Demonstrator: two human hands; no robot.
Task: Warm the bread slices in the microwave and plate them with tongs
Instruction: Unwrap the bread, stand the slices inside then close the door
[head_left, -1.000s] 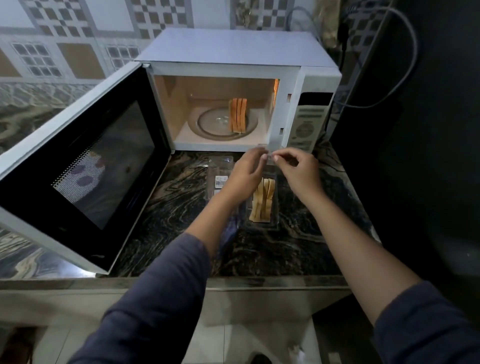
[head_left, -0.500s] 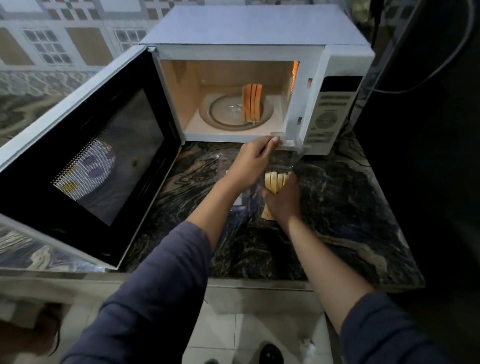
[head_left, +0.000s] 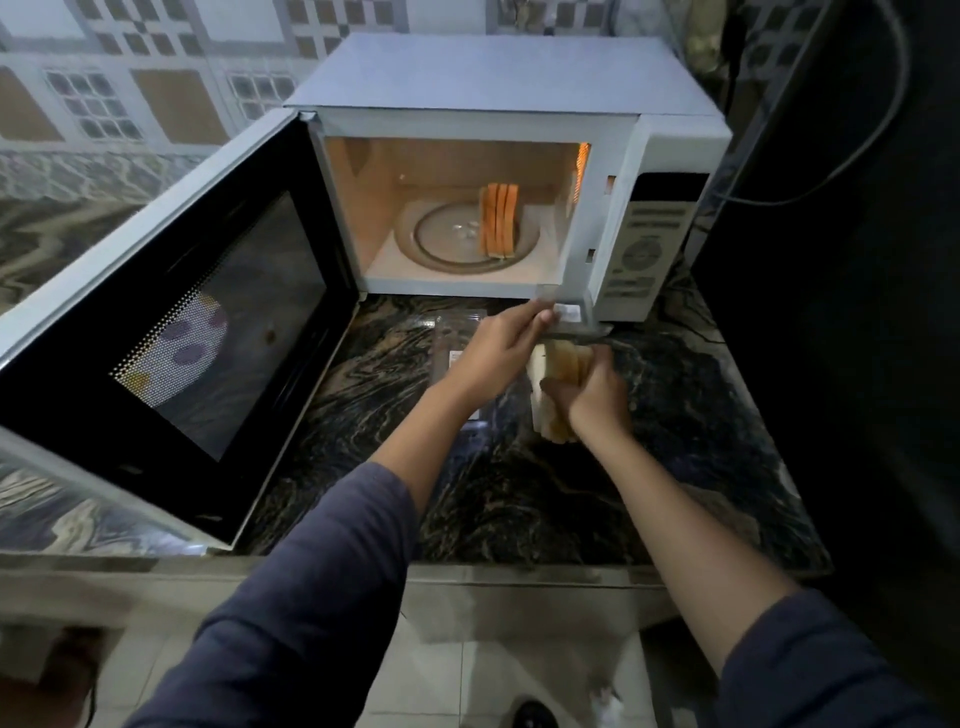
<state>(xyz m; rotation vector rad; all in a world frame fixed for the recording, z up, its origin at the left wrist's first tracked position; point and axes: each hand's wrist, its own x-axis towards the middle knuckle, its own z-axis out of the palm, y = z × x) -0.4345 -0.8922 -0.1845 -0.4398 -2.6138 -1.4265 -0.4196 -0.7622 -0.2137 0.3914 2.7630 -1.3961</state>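
Observation:
A white microwave (head_left: 519, 88) stands at the back of the dark marble counter (head_left: 675, 467), lit inside, its door (head_left: 171, 332) swung wide to the left. Several bread slices (head_left: 500, 219) stand upright on the glass turntable (head_left: 447, 244). In front of the microwave, my left hand (head_left: 498, 353) pinches the raised lid of a clear plastic pack (head_left: 569, 317). My right hand (head_left: 592, 389) is closed around a stack of pale bread slices (head_left: 563, 358) inside that pack. No tongs or plate are in view.
The open door takes up the counter's left half. A dark wall or appliance (head_left: 857, 312) rises on the right, with a cable (head_left: 831, 182) hanging across it. The counter's front edge is near me, tiled floor below. Patterned wall tiles run behind.
Both hands were pinching the pack's lid together. My right hand has since dropped into the pack and closed on the bread stack, while the left keeps the lid raised.

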